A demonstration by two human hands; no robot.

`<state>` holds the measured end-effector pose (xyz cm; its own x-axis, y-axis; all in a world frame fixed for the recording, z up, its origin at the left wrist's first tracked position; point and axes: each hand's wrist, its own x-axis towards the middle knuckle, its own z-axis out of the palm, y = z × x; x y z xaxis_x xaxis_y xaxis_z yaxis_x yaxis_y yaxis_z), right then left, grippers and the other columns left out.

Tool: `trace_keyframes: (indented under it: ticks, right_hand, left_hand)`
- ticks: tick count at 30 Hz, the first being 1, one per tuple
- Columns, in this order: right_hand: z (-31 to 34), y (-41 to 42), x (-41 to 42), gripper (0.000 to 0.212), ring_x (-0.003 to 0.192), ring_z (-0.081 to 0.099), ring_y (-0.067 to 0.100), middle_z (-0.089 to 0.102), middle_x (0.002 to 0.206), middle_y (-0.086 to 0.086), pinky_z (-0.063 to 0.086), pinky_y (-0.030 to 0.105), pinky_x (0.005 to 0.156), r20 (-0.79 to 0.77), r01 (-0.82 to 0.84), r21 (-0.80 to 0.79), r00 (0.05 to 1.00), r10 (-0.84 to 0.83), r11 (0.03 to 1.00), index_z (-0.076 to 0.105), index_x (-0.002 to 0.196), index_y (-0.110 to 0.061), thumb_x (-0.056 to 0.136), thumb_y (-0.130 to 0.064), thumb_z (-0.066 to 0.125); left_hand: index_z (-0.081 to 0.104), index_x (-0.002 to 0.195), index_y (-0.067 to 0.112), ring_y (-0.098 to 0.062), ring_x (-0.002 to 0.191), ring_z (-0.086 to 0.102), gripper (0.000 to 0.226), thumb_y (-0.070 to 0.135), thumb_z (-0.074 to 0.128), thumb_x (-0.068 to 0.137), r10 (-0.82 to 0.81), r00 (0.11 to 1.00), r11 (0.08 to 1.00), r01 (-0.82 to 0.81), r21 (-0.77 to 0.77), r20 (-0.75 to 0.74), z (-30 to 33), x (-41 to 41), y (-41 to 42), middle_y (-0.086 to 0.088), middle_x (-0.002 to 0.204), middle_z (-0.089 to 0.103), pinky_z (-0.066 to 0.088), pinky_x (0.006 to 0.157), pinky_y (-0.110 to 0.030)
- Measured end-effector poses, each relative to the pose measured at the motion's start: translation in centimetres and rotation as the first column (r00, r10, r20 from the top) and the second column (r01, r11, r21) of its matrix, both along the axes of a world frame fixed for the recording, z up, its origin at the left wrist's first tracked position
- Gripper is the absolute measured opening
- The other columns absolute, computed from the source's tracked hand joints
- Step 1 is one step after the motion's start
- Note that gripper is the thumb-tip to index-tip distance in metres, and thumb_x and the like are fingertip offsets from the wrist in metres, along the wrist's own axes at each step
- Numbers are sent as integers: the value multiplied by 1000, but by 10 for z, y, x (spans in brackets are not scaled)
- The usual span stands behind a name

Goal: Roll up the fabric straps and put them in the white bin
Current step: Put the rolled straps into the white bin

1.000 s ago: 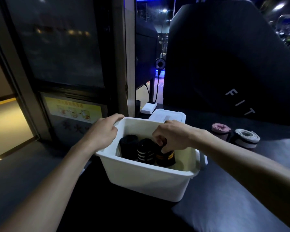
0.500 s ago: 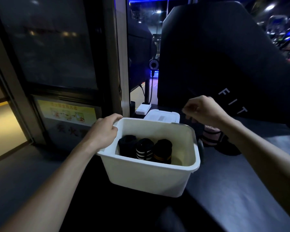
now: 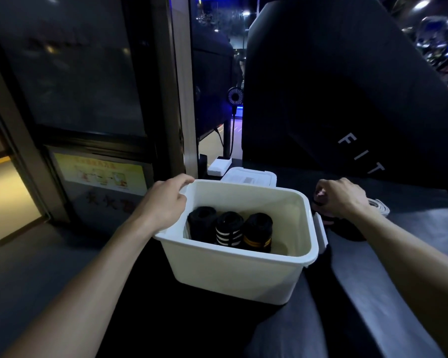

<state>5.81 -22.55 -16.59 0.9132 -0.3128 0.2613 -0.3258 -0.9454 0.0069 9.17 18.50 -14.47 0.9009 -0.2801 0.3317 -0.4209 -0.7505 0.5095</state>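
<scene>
Here the right hand [image 3: 340, 196] grips a pink strap roll [image 3: 320, 193] beside the white bin [image 3: 233, 275].

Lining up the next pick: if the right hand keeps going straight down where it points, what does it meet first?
Most likely the pink rolled strap directly under the right hand; its curled fingers seem to be on it already, though contact is partly hidden.

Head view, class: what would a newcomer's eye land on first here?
The white bin at centre, with three dark rolled straps standing in a row inside. The left hand grips its left rim, while the right hand curls over a pink roll on the dark surface beside it.
</scene>
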Motion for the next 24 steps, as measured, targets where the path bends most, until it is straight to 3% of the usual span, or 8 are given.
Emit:
trace_keyframes:
  ticks: [4, 7, 9, 12, 14, 19, 24]
  right_hand:
    - [36, 15, -8, 27, 93, 67, 25, 73, 94, -5, 50, 34, 72, 178, -197, 184, 970, 164, 963, 70, 94, -34, 72, -36, 84]
    - [91, 52, -19, 33, 79, 65, 10, 68, 84, -10, 47, 26, 68, 412, -459, 206, 842, 349, 864, 72, 100, -32, 72, -23, 87]
    - [126, 89, -33, 38, 71, 59, -4, 69, 85, -10, 44, 16, 65, 451, -629, 186, 738, 503, 755, 71, 105, -31, 72, -20, 88]
    - [142, 151, -51, 40, 68, 58, -4, 72, 89, -9, 48, 18, 65, 317, -787, 230, 617, 720, 572, 73, 109, -28, 73, -19, 88]
    - [131, 186, -53, 42, 72, 61, -6, 73, 93, -13, 48, 15, 67, 154, -809, 252, 576, 803, 532, 73, 112, -29, 74, -20, 87]
    - [88, 242, -32, 44, 84, 60, 3, 73, 105, -18, 45, 25, 75, -134, -791, 170, 572, 809, 587, 69, 113, -37, 72, -32, 86]
    - [65, 259, -8, 40, 88, 61, 14, 67, 88, -13, 52, 32, 72, -223, -747, 179, 604, 765, 641, 66, 89, -33, 59, -30, 93]
  left_hand:
    - [55, 143, 23, -18, 136, 53, 53, 1, 44, 97, -6, 1000, 1000, 6, 8, 5, 1, 1, 1, 2, 145, 61, 43, 102, -28]
    - [56, 143, 23, -18, 136, 54, 51, 2, 42, 98, -7, 1000, 1000, 7, -8, 0, 0, 1, 1, 1, 145, 61, 45, 107, -31]
    - [57, 142, 23, -17, 136, 55, 49, 4, 40, 100, -4, 1000, 999, 3, -43, -9, -1, 2, 1, 1, 143, 62, 45, 109, -34]
    - [60, 139, 21, -17, 133, 57, 48, 4, 38, 99, -15, 1000, 995, 12, -102, -23, -2, 3, 3, 1, 140, 65, 46, 111, -39]
    - [63, 135, 20, -16, 130, 59, 47, 6, 39, 97, -32, 999, 988, 26, -151, -37, -2, 5, 5, 0, 136, 67, 47, 110, -40]
    - [67, 126, 24, -12, 120, 64, 37, 12, 45, 99, -28, 998, 980, 15, -197, -61, -4, 8, 6, 4, 124, 73, 49, 101, -31]
    - [66, 130, 19, -14, 127, 61, 41, 6, 41, 101, -20, 997, 968, 1, -252, -73, -6, 8, 6, 0, 131, 70, 46, 110, -35]
